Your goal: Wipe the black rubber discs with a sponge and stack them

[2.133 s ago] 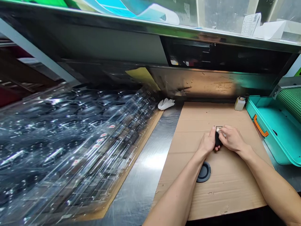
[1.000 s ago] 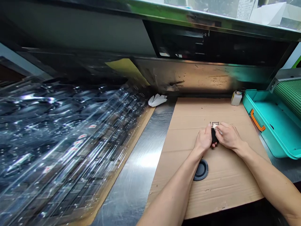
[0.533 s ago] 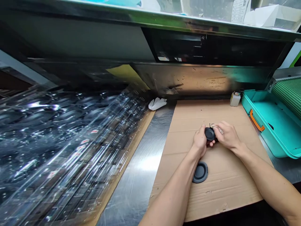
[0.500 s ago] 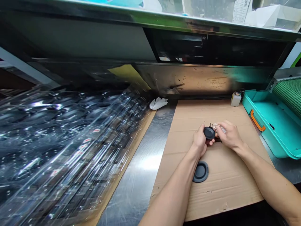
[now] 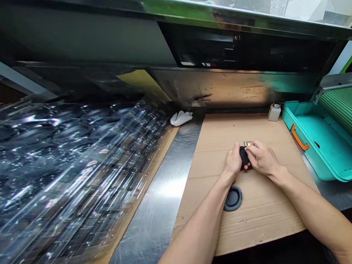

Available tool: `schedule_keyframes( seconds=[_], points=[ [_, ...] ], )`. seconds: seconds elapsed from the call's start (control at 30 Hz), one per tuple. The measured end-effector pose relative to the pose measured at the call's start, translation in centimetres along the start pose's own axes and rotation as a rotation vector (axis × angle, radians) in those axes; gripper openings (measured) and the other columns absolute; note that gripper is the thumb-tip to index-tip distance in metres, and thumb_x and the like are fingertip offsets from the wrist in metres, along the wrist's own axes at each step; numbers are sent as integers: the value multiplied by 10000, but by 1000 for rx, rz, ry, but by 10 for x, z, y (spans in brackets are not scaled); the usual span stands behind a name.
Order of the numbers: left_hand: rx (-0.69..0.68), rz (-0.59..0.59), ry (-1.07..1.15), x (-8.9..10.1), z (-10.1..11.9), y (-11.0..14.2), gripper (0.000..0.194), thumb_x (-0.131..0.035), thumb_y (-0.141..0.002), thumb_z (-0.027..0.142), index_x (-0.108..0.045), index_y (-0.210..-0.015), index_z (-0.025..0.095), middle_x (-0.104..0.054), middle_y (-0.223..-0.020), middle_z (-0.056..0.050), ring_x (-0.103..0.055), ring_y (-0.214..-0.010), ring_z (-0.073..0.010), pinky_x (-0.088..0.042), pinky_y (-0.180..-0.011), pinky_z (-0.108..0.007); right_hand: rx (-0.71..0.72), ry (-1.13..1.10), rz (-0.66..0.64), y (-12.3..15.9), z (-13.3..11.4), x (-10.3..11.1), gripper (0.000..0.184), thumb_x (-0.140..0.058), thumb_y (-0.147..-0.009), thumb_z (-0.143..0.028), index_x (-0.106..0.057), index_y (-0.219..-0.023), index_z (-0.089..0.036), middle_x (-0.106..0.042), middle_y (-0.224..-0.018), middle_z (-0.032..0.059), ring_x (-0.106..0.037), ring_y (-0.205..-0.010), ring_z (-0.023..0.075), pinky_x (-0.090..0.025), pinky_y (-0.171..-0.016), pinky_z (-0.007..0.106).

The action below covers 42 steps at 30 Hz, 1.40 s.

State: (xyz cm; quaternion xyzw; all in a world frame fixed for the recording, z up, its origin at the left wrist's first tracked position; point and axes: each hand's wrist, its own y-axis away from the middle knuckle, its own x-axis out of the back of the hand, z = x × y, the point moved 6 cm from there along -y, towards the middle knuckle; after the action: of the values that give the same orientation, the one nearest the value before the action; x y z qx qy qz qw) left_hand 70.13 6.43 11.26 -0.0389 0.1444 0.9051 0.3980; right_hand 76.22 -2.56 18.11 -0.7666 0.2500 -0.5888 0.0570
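Note:
My left hand (image 5: 233, 160) is closed around a small black round cap-like part (image 5: 244, 155), its thumb along the near side. At the part's upper right edge, my right hand (image 5: 263, 157) pinches a small white piece (image 5: 248, 145) against it. Whether that piece is cloth, paper or a swab I cannot tell. The fingers hide much of the black part. Below my left wrist, a second black round part (image 5: 233, 198) with a raised rim and a small side tab lies on the cardboard sheet (image 5: 264, 209).
Clear plastic trays (image 5: 82, 176) with dark round shapes are stacked at left. A small pump bottle (image 5: 274, 111) stands at the back. Right is a turquoise bin (image 5: 327, 161) with an orange handle (image 5: 299, 138), near a green conveyor belt (image 5: 338, 106). Crumpled white tissue (image 5: 181, 118) lies behind.
The black part has tilted in my left hand, so its dished face no longer shows as fully. My right hand has moved slightly left, closer over its edge. The camera view has shifted a little.

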Motion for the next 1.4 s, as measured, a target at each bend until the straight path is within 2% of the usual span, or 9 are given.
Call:
schedule_keyframes(
  seconds=[0.33,0.53,0.67,0.83,0.9,1.0,1.13,1.23,1.4],
  points=[
    [-25,-17,-65,-3,3,4,626,-390,-920,668,-582,-584,175,-555,-417,-37,-485,-311,-144,-353,-339,-247,-26,54,-38,-5,-4,3,219,-451,-997,-218,-664,-946,-219,-633,-1001,66,-588,-900,183,-441,-783,264],
    [93,-21,239,-2,7,-1,557,-351,-980,546,-643,-791,111,-628,-543,-65,-512,-367,-124,-357,-348,-220,-36,8,21,6,10,13,212,-498,-974,-235,-710,-964,-228,-650,-969,51,-605,-849,161,-434,-735,247],
    [274,-87,486,3,17,2,548,-254,-1027,421,-639,-933,43,-659,-649,-119,-500,-408,-97,-337,-337,-178,-230,75,94,7,44,32,243,-513,-964,-292,-739,-1012,-218,-670,-972,69,-628,-860,186,-438,-745,274],
    [414,-94,765,12,24,4,484,-238,-1040,357,-599,-1040,35,-656,-725,-132,-489,-455,-80,-385,-347,-135,-548,341,-86,10,89,45,262,-513,-936,-285,-766,-952,-220,-709,-960,100,-635,-937,269,-428,-760,343],
    [425,-85,831,13,25,3,477,-238,-1043,362,-588,-1073,40,-668,-776,-147,-509,-481,-84,-415,-356,-134,-522,387,-89,9,91,45,296,-499,-961,-329,-766,-997,-205,-709,-1026,123,-608,-1031,300,-431,-834,378],
    [422,-62,841,13,24,2,480,-245,-1046,376,-585,-1101,40,-684,-820,-162,-544,-510,-96,-470,-384,-143,-302,293,-61,6,71,33,375,-494,-988,-451,-718,-1181,-221,-669,-1208,116,-545,-1155,298,-402,-976,415],
    [411,-50,805,13,24,2,498,-239,-1051,380,-596,-1083,34,-693,-813,-162,-573,-521,-104,-512,-420,-154,-82,134,-209,9,43,2,400,-577,-952,-474,-634,-1315,-314,-630,-1309,66,-532,-1170,280,-378,-1024,446],
    [370,-48,765,13,24,1,515,-237,-1053,390,-612,-1020,39,-697,-818,-166,-602,-541,-110,-527,-453,-160,-96,83,-178,8,42,-4,362,-567,-964,-396,-637,-1308,-305,-663,-1228,70,-560,-1122,271,-393,-1003,427],
    [245,-59,670,7,18,-2,473,-334,-1041,440,-636,-963,84,-711,-856,-145,-671,-652,-146,-584,-595,-226,-218,-60,89,5,37,8,424,-540,-982,-457,-641,-1313,-213,-678,-1125,109,-597,-1055,258,-443,-939,365]
  ],
)
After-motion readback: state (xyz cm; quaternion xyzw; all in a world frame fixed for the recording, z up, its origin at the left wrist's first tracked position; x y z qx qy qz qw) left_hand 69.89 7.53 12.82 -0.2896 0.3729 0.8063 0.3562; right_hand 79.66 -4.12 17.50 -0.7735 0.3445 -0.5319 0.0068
